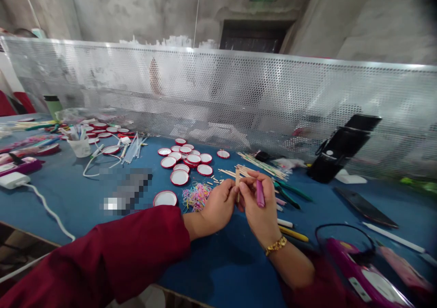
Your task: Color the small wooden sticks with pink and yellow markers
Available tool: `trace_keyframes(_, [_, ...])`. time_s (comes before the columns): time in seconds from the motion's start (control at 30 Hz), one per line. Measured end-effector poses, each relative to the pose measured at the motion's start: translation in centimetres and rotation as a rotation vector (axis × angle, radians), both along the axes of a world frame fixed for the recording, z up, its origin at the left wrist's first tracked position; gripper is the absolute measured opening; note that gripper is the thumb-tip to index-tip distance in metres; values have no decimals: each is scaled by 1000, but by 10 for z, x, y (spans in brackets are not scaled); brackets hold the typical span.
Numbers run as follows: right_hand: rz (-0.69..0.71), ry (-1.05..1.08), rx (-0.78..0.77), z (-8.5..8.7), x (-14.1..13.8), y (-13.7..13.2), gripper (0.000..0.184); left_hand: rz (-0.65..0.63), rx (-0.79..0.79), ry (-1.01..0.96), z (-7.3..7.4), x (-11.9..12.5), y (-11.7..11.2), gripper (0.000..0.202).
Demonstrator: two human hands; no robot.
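Both hands meet over the table, fingers closed around a small flat wooden stick [237, 179] that stands upright between them. My left hand [217, 204] pinches it from the left. My right hand [261, 210] grips it from the other side and also has a purple pen-like object [260, 194] tucked between its fingers; its exact kind is unclear. Beside my left hand lies a pile of colourful rubber bands [197, 196]. Behind the hands are thin wooden sticks [251, 170], with short cut pieces [215, 179] nearby. Green-handled pliers [288, 194] lie right of my right hand.
Red-rimmed jar lids [179, 177] are scattered left of centre. A white cup of tools [80, 146] and a white cable [48, 207] are farther left. A black bottle [341, 148], a phone [365, 206] and a purple device [365, 271] are at right. A perforated metal screen [191, 89] borders the back.
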State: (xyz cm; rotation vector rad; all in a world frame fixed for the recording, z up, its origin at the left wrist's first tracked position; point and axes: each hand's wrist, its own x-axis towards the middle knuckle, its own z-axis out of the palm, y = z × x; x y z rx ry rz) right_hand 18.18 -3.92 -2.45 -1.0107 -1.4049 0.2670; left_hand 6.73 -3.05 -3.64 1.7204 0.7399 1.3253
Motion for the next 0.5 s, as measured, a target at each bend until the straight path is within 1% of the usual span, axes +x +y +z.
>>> trace_keyframes(0.2, [-6,-9,-24,0,2,0,33,47,29,117,0,-4,-1,27])
trace_keyframes(0.33, [14,5,-3,2,0,-2,29,122,117,188,-1,-5,1,24])
trace_keyframes(0.4, [40,21,-18,3,-2,-3,31,85,104,162,-2,-4,2,25])
trace_keyframes(0.5, [46,23,-43,4,-2,-4,31,-25,26,65,-3,-3,1,26])
